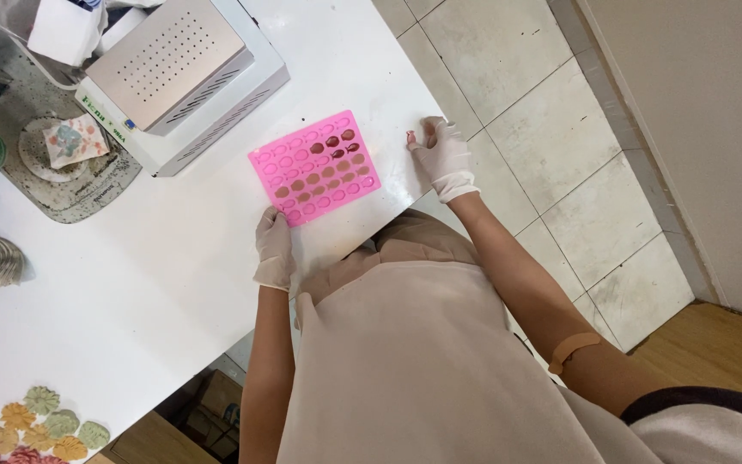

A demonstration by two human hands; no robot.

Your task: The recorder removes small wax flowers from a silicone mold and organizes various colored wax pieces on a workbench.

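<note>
White box (pixel 63 30), top-left corner
</note>
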